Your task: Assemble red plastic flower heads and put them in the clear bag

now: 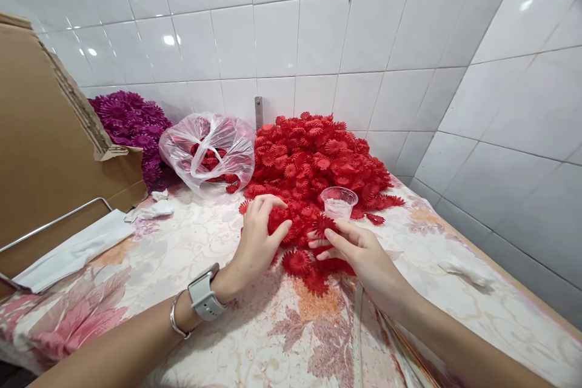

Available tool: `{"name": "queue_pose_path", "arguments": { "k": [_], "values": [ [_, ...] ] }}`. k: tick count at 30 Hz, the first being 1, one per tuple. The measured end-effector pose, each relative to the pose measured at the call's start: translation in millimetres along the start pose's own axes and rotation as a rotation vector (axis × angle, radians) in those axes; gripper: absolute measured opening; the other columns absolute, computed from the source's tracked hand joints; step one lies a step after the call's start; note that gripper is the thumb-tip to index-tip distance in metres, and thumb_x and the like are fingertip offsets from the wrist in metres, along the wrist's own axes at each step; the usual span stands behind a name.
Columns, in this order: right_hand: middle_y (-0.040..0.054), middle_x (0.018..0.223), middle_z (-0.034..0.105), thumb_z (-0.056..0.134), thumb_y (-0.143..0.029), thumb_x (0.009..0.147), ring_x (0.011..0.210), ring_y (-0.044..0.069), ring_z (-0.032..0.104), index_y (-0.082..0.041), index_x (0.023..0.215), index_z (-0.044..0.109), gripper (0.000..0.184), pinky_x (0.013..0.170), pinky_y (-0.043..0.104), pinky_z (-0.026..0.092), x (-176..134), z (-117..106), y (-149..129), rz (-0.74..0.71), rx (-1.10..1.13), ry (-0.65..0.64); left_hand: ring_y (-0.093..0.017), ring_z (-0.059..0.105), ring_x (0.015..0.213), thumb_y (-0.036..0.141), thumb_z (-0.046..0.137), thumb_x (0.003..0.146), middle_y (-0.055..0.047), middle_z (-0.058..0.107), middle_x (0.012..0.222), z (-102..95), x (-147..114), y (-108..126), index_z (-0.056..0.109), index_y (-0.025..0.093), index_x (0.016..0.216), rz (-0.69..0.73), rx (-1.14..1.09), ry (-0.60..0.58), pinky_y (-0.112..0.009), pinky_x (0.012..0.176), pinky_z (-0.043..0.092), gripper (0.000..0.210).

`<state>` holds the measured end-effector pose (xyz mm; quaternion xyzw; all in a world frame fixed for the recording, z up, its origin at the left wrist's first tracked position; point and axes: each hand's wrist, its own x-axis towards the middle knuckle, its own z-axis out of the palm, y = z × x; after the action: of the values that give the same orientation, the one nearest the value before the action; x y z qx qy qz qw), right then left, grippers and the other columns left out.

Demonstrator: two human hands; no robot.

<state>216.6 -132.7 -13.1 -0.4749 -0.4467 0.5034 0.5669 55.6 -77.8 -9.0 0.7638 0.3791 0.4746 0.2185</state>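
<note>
A large heap of red artificial flower heads spills toward me over the cloth. My left hand, wearing a watch and a bangle, rests at the near left edge of the heap. Its thumb and fingers are apart, curved around some loose flowers. My right hand pinches a single dark red flower head between thumb and fingers. Just behind it stands a clear plastic cup with something whitish inside. Other red flower heads lie between my hands.
A clear plastic bag with red pieces sits left of the heap, beside purple flowers. Cardboard stands at far left, with a metal rod and white paper near it. White tiled walls border the flowered tablecloth.
</note>
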Motion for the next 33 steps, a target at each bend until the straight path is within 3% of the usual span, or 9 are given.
{"name": "queue_pose_path", "arguments": {
  "k": [3, 6, 12, 19, 24, 29, 31, 33],
  "values": [
    [0.0028, 0.064, 0.065, 0.067, -0.039, 0.062, 0.057, 0.014, 0.062, -0.015, 0.066, 0.057, 0.026, 0.051, 0.024, 0.049, -1, 2, -1, 0.020, -0.032, -0.033, -0.017, 0.051, 0.092, 0.016, 0.053, 0.078, -0.003, 0.057, 0.091, -0.8, -6, 12, 0.057, 0.019, 0.080, 0.138, 0.032, -0.100, -0.031, 0.083, 0.038, 0.005],
    [0.0008, 0.056, 0.062, 0.067, -0.040, 0.062, 0.052, 0.013, 0.059, -0.015, 0.064, 0.058, 0.026, 0.048, 0.023, 0.047, -3, 2, -1, 0.017, -0.065, -0.088, -0.015, 0.056, 0.083, 0.022, 0.054, 0.080, -0.002, 0.061, 0.086, 1.2, -12, 19, 0.061, 0.019, 0.082, 0.136, -0.053, -0.221, -0.026, 0.075, 0.042, 0.008],
    [-0.0011, 0.048, 0.059, 0.064, -0.034, 0.067, 0.042, 0.009, 0.051, -0.016, 0.057, 0.053, 0.024, 0.041, 0.019, 0.038, -6, 0, 2, -0.007, -0.203, -0.093, -0.013, 0.059, 0.076, 0.029, 0.057, 0.078, 0.000, 0.065, 0.081, 2.8, -15, 21, 0.065, 0.019, 0.083, -0.039, -0.199, -0.300, -0.023, 0.070, 0.043, 0.013],
    [-0.0041, 0.047, 0.053, 0.065, -0.032, 0.068, 0.043, 0.007, 0.044, -0.017, 0.055, 0.048, 0.027, 0.042, 0.019, 0.033, -6, -2, 7, -0.100, -0.275, -0.095, -0.012, 0.056, 0.069, 0.023, 0.060, 0.073, 0.000, 0.062, 0.072, 2.6, -10, 17, 0.063, 0.015, 0.073, -0.330, -0.573, -0.429, -0.023, 0.067, 0.041, 0.009],
    [-0.0008, 0.054, 0.059, 0.065, -0.041, 0.069, 0.050, 0.011, 0.053, -0.017, 0.059, 0.055, 0.028, 0.051, 0.023, 0.043, -6, 1, 5, -0.124, -0.155, -0.110, -0.011, 0.055, 0.061, 0.025, 0.064, 0.068, -0.001, 0.058, 0.064, 11.7, -12, 11, 0.059, 0.014, 0.069, -0.536, -0.877, -0.372, -0.024, 0.063, 0.041, 0.013],
    [0.0004, 0.066, 0.062, 0.063, -0.042, 0.071, 0.064, 0.015, 0.060, -0.018, 0.065, 0.056, 0.025, 0.065, 0.028, 0.051, -3, -3, 4, -0.181, -0.017, -0.068, -0.010, 0.057, 0.063, 0.010, 0.064, 0.059, 0.002, 0.053, 0.061, 10.3, -6, 8, 0.049, 0.014, 0.058, -0.620, -1.040, -0.170, -0.025, 0.071, 0.046, 0.016],
    [0.0015, 0.068, 0.062, 0.058, -0.043, 0.075, 0.063, 0.016, 0.060, -0.018, 0.073, 0.057, 0.025, 0.061, 0.030, 0.051, -1, -6, 3, -0.186, -0.128, 0.000, -0.011, 0.059, 0.066, 0.008, 0.063, 0.059, 0.003, 0.053, 0.064, 6.6, -2, 7, 0.049, 0.014, 0.061, -0.613, -1.012, -0.117, -0.027, 0.075, 0.047, 0.015],
    [0.0030, 0.069, 0.063, 0.052, -0.041, 0.078, 0.058, 0.017, 0.059, -0.018, 0.090, 0.058, 0.027, 0.057, 0.032, 0.050, 1, -8, 2, -0.217, -0.386, 0.083, -0.012, 0.059, 0.068, 0.014, 0.063, 0.064, 0.002, 0.054, 0.068, 4.1, 0, 6, 0.050, 0.015, 0.066, -0.592, -0.947, -0.113, -0.029, 0.075, 0.048, 0.013]
  ]
}}
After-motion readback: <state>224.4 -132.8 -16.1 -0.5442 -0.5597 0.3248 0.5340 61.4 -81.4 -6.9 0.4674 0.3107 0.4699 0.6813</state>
